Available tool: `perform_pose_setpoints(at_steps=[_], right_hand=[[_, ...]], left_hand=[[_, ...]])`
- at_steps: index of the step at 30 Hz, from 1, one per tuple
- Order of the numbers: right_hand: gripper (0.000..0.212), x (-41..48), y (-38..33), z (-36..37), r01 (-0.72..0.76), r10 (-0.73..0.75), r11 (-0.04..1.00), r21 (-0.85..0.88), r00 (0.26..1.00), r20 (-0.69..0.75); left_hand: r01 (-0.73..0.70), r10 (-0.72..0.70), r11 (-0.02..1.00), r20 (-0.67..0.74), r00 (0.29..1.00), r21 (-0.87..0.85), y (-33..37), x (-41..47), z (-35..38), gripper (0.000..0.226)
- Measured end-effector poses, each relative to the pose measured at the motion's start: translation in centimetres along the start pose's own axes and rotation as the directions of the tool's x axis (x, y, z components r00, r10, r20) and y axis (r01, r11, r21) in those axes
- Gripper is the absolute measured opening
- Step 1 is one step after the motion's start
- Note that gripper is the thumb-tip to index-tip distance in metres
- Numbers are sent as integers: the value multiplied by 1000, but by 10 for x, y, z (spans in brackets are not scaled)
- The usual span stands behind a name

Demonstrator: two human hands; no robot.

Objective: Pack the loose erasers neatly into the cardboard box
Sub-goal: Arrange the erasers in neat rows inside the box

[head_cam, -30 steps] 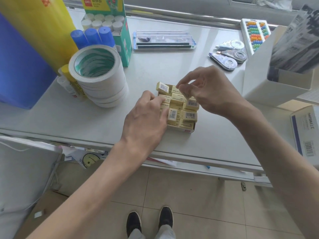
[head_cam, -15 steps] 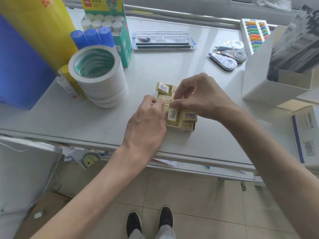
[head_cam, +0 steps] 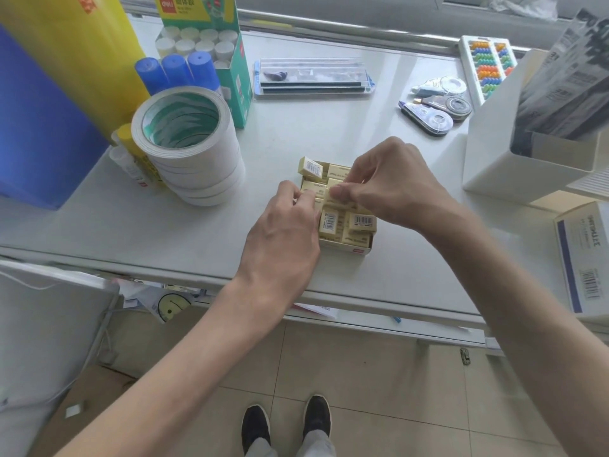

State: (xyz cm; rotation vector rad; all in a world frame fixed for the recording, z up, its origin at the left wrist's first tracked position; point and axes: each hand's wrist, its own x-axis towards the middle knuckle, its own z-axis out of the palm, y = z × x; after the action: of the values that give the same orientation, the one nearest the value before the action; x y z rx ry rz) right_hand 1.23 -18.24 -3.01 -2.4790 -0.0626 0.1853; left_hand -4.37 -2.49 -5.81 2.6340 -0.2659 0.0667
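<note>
Cardboard box (head_cam: 346, 248) crammed with erasers (head_cam: 330, 223), right hand (head_cam: 392, 183) fingers pinching one, left hand (head_cam: 283, 235) grip unclear

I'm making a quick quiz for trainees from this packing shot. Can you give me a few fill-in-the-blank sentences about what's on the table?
1. The erasers sit in a small ____ box.
2. Both the left hand and the right hand work over the ____.
3. The stack of white tape rolls stands to the ____ of the box.
4. The glue sticks have ____ caps.

Missing words: cardboard; box; left; blue
</note>
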Motion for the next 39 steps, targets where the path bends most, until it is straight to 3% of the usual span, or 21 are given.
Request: perform_pose_setpoints(at_steps=[11,17,22,27,32,39], right_hand=[[19,4,0,9,-61,61,998,7,998,-26],[18,3,-1,7,-7,7,1000,-14,999,-42],[15,-13,-4,-3,10,-5,999,35,990,-144],[13,-33,-5,-15,26,-26,1000,-3,992,-122],[26,-53,9,-26,1,-3,993,-121,1000,-18],[51,-58,21,-15,95,-95,993,-72,995,5]], left_hand=[[23,-23,999,5,1000,-28,2,0,-4,30],[35,-35,999,2,999,-32,3,-1,-4,30],[45,-45,998,2,999,-43,3,1,-6,31],[59,-57,992,18,998,-109,1,1,-12,30],[-2,9,992,51,999,-130,-1,-7,-13,34],[-66,68,997,63,996,-35,-2,-6,-12,36]])
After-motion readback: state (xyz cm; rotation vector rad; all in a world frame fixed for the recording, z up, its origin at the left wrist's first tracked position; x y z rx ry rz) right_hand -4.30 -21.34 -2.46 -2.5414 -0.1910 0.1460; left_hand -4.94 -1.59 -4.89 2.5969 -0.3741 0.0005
